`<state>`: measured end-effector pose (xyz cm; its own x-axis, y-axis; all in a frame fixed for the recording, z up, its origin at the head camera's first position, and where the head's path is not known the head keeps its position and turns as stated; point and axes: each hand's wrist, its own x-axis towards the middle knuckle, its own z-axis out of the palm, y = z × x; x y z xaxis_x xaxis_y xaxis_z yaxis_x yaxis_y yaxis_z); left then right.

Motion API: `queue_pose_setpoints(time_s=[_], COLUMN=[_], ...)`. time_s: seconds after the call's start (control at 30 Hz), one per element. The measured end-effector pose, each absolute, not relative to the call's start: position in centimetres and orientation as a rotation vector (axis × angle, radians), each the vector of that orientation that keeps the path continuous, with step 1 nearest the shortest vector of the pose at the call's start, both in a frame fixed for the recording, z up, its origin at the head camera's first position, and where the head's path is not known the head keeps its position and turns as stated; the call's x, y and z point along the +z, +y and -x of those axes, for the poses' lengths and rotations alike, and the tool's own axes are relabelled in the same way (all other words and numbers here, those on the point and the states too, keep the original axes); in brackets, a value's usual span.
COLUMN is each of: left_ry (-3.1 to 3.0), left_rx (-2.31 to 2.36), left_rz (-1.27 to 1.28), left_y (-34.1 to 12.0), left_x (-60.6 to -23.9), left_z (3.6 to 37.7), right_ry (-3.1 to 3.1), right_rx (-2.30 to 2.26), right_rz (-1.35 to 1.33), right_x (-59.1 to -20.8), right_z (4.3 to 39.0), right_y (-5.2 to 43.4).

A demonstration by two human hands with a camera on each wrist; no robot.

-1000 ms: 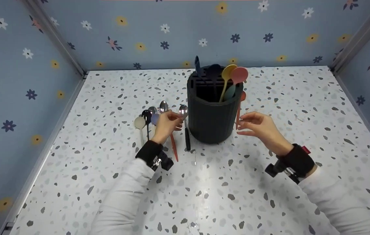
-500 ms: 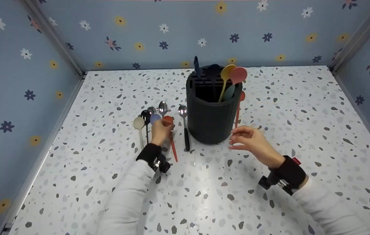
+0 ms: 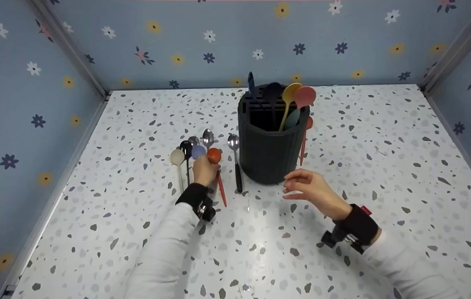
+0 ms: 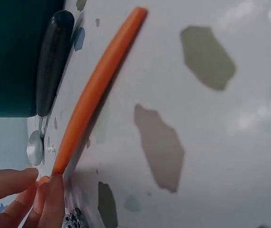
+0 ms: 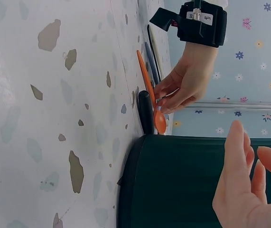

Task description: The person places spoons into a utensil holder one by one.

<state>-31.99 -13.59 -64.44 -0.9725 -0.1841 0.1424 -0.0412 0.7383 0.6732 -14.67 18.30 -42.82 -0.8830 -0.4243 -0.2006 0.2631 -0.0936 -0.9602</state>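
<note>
Left of the dark utensil holder (image 3: 271, 158), my left hand (image 3: 204, 171) has its thumb and fingers curled at the neck of an orange spoon (image 3: 214, 156) that lies on the table. In the left wrist view the spoon's orange handle (image 4: 97, 90) runs out past the fingers. My right hand (image 3: 312, 192) hovers in front of the holder's right side, fingers loosely bent, holding nothing. Beside the left hand lie a lilac spoon (image 3: 198, 151), a black spoon (image 3: 186, 148), a beige spoon (image 3: 177, 157) and silver spoons. One silver spoon (image 3: 234, 142) has a black handle.
Yellow (image 3: 289, 93), pink (image 3: 305, 96) and dark spoons stand in the holder, along with a green one. Another orange-red spoon (image 3: 303, 143) is at the holder's right side. Flowered panels (image 3: 235, 45) enclose the speckled table (image 3: 260, 249).
My left hand has moved left and down, from near the black-handled silver spoon to the orange spoon's neck. The right hand has drawn away from the right-hand orange-red spoon, toward me and leftward.
</note>
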Motion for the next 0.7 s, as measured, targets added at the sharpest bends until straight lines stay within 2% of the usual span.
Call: queue_pose_setpoints(time_s=[0.43, 0.57, 0.7], left_ry=[-2.826, -2.856, -2.850], left_rx=[-1.075, -1.137, -1.166], left_rz=[-0.192, -0.220, -0.237], left_y=[-15.7, -15.8, -15.1], left_x=[-74.3, -74.3, -71.3], left_z=[37.2, 37.1, 35.3], right_ry=[1.709, 1.709, 1.694], right_rx=[-1.967, -1.950, -1.946], right_rz=[0.166, 0.157, 0.148], right_x=[-44.2, -44.7, -45.1], right_z=[14.4, 14.6, 14.8], right_y=[17.6, 17.2, 16.7])
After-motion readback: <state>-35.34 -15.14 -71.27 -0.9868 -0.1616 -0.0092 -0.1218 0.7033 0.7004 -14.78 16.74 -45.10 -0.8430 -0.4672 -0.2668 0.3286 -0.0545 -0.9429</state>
